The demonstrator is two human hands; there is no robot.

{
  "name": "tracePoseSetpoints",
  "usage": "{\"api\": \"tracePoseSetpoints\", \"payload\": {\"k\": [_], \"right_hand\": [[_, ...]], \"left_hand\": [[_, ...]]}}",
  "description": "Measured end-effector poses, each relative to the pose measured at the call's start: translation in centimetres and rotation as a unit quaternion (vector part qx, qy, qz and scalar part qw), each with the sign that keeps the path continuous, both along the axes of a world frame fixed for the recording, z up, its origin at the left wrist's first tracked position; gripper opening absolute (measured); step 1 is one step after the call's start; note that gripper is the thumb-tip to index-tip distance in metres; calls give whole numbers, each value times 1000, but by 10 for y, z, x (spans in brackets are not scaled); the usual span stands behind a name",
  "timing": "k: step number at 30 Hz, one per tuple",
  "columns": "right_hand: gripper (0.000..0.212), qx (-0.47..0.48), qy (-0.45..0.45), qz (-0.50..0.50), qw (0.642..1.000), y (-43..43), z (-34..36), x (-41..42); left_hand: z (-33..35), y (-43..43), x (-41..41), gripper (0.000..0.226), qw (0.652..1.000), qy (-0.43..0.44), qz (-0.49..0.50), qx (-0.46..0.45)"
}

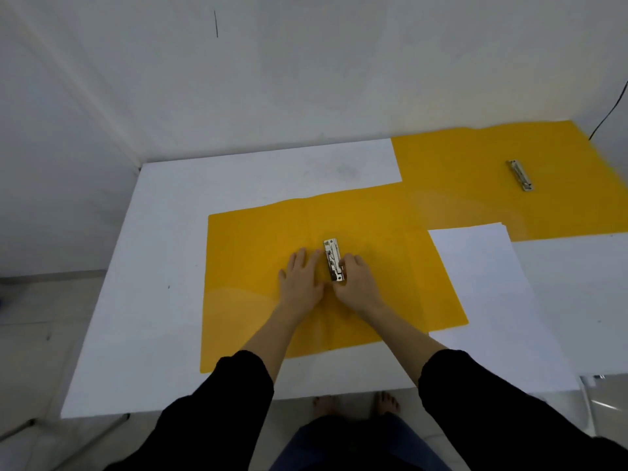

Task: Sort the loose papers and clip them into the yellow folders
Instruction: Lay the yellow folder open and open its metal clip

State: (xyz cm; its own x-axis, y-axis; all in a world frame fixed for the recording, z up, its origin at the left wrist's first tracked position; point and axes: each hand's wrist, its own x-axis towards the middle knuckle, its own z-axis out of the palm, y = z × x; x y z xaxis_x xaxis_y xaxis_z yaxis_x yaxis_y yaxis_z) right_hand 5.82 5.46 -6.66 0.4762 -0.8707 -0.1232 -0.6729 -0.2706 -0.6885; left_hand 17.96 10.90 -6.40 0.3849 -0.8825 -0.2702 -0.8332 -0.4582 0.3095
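An open yellow folder (pixel 258 253) lies flat in the middle of the white table, with a metal clip (pixel 333 260) at its centre fold. My left hand (pixel 300 280) rests flat on the folder just left of the clip, fingers spread. My right hand (pixel 356 282) grips the near end of the clip from the right. A second open yellow folder (pixel 458 171) lies at the back right with its own metal clip (pixel 520 175). A stack of white papers (pixel 489 287) lies right of the near folder, partly under its edge.
The white table (pixel 136 300) stands against a white wall, with its left edge and front edge in view. A dark cable (pixel 608 113) hangs at the far right. My bare feet (pixel 356 402) show on the tiled floor below the front edge.
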Motion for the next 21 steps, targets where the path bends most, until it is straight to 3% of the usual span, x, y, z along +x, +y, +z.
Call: {"api": "tracePoseSetpoints", "payload": {"k": [13, 21], "right_hand": [[20, -3, 19, -18, 1000, -5, -7, 3], [27, 36, 6, -18, 999, -10, -3, 3]], "left_hand": [[-12, -12, -3, 76, 998, 57, 12, 27], [-11, -21, 1, 82, 995, 69, 6, 78]]}}
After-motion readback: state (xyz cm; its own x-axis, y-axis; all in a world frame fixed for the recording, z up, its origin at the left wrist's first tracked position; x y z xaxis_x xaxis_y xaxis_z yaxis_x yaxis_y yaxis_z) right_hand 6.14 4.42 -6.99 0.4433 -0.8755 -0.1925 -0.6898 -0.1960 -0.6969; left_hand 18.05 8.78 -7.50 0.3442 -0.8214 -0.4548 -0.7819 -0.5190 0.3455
